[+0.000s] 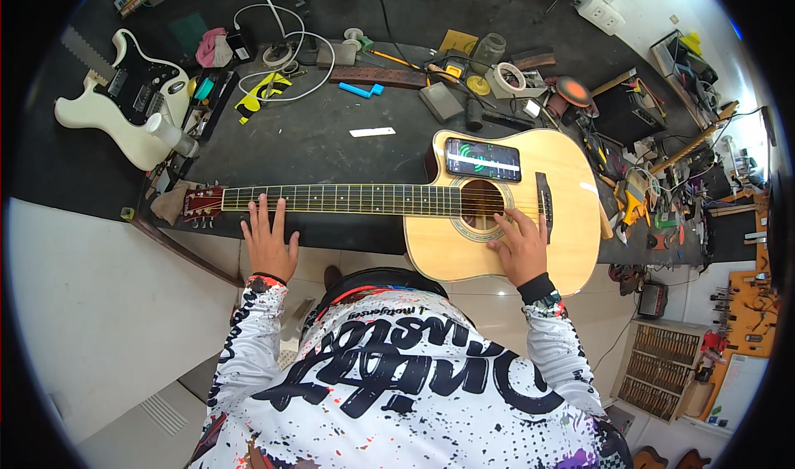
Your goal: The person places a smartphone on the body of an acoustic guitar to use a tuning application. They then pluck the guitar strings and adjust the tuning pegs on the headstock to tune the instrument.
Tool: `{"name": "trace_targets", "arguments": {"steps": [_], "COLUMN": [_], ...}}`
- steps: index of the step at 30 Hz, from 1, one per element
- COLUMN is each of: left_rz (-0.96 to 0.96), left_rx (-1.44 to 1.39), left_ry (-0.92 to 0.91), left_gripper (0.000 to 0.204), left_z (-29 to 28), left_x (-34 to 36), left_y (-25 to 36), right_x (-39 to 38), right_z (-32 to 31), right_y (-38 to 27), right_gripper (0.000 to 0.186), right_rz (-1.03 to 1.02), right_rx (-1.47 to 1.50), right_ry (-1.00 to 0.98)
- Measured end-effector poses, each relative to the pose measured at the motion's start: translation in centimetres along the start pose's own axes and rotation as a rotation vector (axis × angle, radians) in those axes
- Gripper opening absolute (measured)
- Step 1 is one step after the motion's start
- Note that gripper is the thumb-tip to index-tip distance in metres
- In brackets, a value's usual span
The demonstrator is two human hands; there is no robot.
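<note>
Here, seen from my remote post, an acoustic guitar (439, 241) with a pale wood top lies face up along the near edge of a dark surface (273, 154), its neck pointing to the wearer's left. I see two bare hands, well apart and clamped on nothing: the left hand (270, 245) spreads its fingers at the neck near the headstock (203, 204), while the right hand (522, 250) bends its fingers over the strings beside the sound hole. Whether every fingertip presses a string, I cannot tell. A phone (483, 160) with a lit screen rests on the guitar's top — just beyond the sound hole. Farther back I make out a blue tool (360, 91), a flat white strip (372, 132), a glass jar (489, 48) and, at far left, a white electric guitar (137, 92).
</note>
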State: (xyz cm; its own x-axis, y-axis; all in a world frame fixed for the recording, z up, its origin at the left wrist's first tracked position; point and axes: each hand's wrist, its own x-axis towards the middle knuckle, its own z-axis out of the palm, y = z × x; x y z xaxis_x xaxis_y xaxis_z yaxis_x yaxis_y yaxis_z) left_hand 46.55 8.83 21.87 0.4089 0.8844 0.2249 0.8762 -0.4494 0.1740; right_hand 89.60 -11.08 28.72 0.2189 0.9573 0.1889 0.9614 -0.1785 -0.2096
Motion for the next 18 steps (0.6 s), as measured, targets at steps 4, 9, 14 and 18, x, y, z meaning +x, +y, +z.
{"name": "trace_targets", "arguments": {"steps": [4,9,14,18], "left_rz": [0.010,0.010,0.019,0.021], "left_rx": [-0.003,-0.026,-0.017,-0.046], "left_ry": [0.001,0.003,-0.014,0.021], "left_gripper": [0.082,0.081,0.081,0.082], "left_z": [-0.1,-0.4,-0.7,-0.7], "left_x": [-0.1,0.0,0.2,0.5], "left_y": [-0.1,0.0,-0.3,-0.7], "right_x": [0.0,0.4,0.7,1.8], "right_z": [0.1,-0.5,0.3,1.3], "right_y": [0.2,-0.4,-2.0,-4.2], "right_gripper": [0.050,0.050,0.054,0.069], "right_rz": [0.005,0.015,-0.006,-0.011], "right_rx": [-0.001,0.016,0.041,0.053], "right_ry": [-0.021,-0.046,0.003,-0.070]}}
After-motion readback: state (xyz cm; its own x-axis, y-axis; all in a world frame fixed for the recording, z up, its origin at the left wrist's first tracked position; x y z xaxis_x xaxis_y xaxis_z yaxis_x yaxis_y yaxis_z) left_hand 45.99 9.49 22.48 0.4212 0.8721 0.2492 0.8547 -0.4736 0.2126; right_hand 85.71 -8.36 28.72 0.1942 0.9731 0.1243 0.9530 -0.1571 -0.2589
